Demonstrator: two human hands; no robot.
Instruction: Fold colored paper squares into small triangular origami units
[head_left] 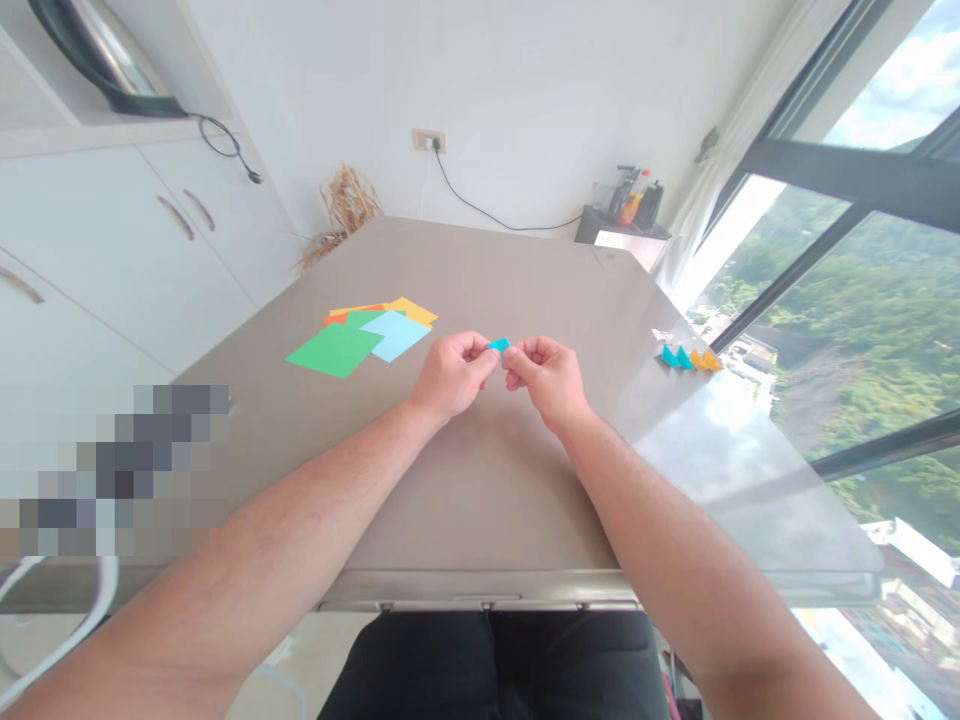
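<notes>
A small folded piece of blue paper (499,345) is pinched between my two hands, above the middle of the table. My left hand (455,375) grips its left side between thumb and fingers. On the other side my right hand (547,378) holds the right end in the same way. Much of the paper is hidden by the fingertips, so its full shape does not show. Left of my hands lie loose paper sheets: a green sheet (335,350), a light blue sheet (397,335) and a yellow-orange sheet (414,311), overlapping one another.
Several small folded paper pieces (681,358), blue and orange, stand in a row at the table's right edge by the window. The brown-grey table (480,500) has its front edge near my lap. Dried stalks (349,200) and a dark stand (621,228) with bottles are beyond it.
</notes>
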